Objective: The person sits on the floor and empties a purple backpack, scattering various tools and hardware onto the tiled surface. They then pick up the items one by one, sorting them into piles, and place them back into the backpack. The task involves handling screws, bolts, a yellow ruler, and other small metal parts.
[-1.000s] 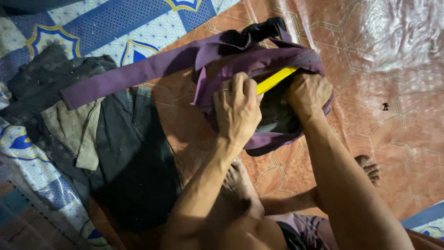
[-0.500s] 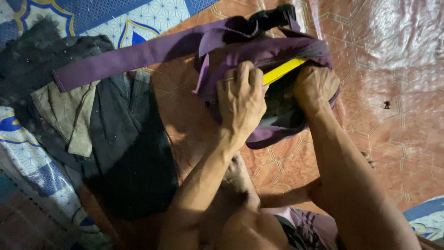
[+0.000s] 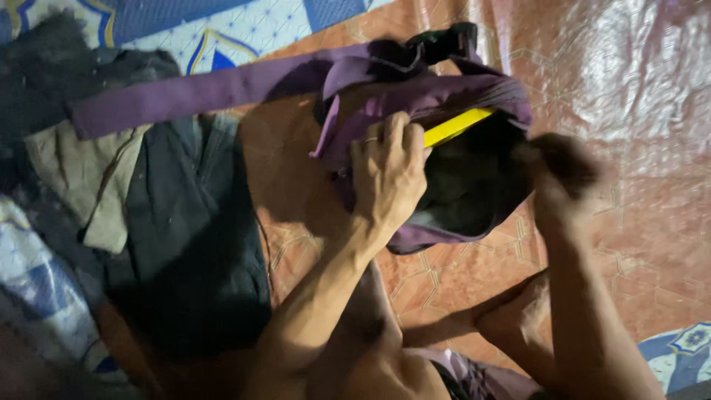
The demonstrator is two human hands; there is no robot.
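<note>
A purple bag [image 3: 444,96] with a yellow inner strip [image 3: 455,127] lies open on the floor, its dark inside [image 3: 466,185] showing. My left hand [image 3: 389,174], a ring on one finger, grips the near-left rim of the bag's opening. My right hand [image 3: 563,170] is blurred at the bag's right edge, fingers curled; whether it holds anything is unclear. The bag's long purple strap [image 3: 200,92] stretches away to the left, and a black buckle [image 3: 444,41] sits at the bag's top.
A pile of dark clothes [image 3: 185,244] and a beige garment [image 3: 96,178] lie to the left. A blue patterned mat [image 3: 244,30] is beyond them. The floor is a shiny brown patterned sheet [image 3: 629,96]. My bent leg and foot [image 3: 511,318] rest below the bag.
My right hand has come off the bag's right rim and shifted right, now blurred with motion. My left hand keeps its grip on the rim.
</note>
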